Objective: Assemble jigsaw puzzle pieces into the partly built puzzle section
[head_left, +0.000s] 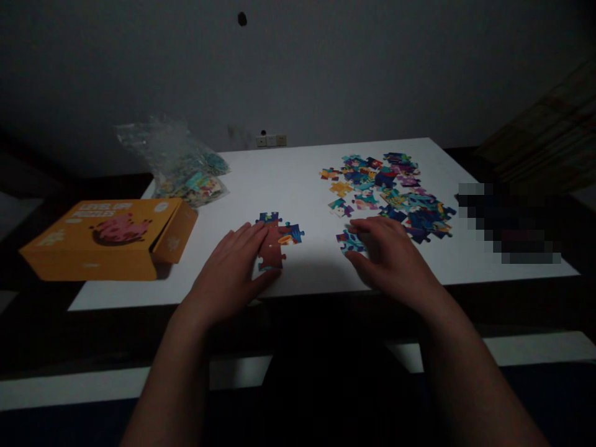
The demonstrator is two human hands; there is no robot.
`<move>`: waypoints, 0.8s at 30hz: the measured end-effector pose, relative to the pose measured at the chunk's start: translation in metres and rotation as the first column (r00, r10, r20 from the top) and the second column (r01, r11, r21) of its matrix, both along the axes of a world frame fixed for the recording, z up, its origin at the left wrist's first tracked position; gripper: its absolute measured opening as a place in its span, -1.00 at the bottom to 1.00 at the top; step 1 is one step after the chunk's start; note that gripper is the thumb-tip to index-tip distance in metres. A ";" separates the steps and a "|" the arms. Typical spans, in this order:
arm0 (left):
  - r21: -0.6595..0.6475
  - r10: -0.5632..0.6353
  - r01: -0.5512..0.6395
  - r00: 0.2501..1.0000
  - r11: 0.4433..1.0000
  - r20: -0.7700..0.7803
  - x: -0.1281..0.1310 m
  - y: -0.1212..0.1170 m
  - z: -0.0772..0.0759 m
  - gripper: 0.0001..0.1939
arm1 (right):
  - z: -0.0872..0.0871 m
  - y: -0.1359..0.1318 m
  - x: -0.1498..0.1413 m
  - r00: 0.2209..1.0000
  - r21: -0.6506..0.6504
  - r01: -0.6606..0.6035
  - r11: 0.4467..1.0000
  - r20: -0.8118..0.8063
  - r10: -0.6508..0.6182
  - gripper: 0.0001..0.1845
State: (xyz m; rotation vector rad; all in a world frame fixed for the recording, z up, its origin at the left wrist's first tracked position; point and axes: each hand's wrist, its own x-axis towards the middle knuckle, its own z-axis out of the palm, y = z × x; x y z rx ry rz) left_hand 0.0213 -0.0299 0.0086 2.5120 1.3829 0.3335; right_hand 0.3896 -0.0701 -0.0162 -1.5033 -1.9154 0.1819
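Note:
A small cluster of joined puzzle pieces [270, 249], reddish-brown with blue edges, lies flat near the table's front edge. My left hand [233, 264] rests at its left side, fingers stretched out and the fingertips touching it; the thumb points toward its lower edge. To the right, my right hand [393, 251] has its thumb and fingers around a teal and purple puzzle piece [352, 242], which is apart from the cluster. Beyond this hand spreads a heap of loose puzzle pieces [391, 186] in many colours.
An orange puzzle box [93, 236] with an open end flap stands at the left of the white table [274, 180]. Behind it sits a clear plastic bag [186, 167] of more pieces. A wall with sockets [271, 141] rises behind; a pixelated patch covers the right edge.

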 end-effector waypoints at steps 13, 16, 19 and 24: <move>0.006 0.024 -0.025 0.997 1.000 0.068 0.002 -0.004 0.003 -0.24 | 0.000 0.001 0.001 0.999 -0.020 -0.048 0.999 0.020 0.048 -0.58; 0.017 0.033 -0.034 0.998 0.999 0.045 0.004 -0.005 0.005 -0.26 | -0.001 0.002 0.001 0.998 -0.012 -0.053 0.999 0.018 0.053 -0.60; 0.039 0.047 -0.046 0.999 0.998 -0.006 0.012 -0.006 0.011 -0.29 | 0.000 0.002 0.001 0.998 -0.006 -0.063 0.998 0.010 0.063 -0.63; 0.077 0.063 -0.057 0.995 0.995 -0.075 0.032 -0.005 0.018 -0.23 | 0.004 0.000 -0.002 0.997 -0.019 -0.072 0.997 0.001 0.072 -0.65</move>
